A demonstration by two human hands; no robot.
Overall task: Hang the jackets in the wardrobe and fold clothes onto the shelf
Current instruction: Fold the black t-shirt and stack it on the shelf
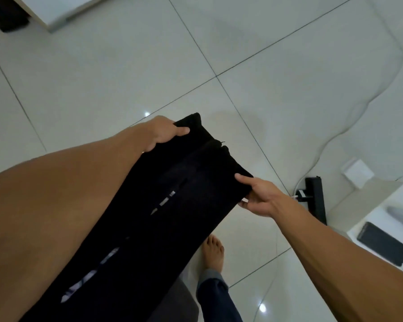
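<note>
Black fabric, a dark garment [172, 201], is held stretched out in the air above a pale tiled floor [102, 77]. Its far edge is pinched at one corner by the left hand [163, 133], thumb on top and fingers curled beneath the cloth. The opposite corner is gripped by the right hand [258, 198], thumb laid over the fabric and fingers tucked under it. From the fingers the garment runs back toward the body, and a pale broken stripe is seen along its middle. Below the right hand, a bare foot [213, 252] is planted on the tiles. Beyond the right fingertips, a white cable [349, 126] trails to a black power strip [315, 198]. On a white surface [382, 212] at the right, a dark phone [382, 244] is laid flat.
</note>
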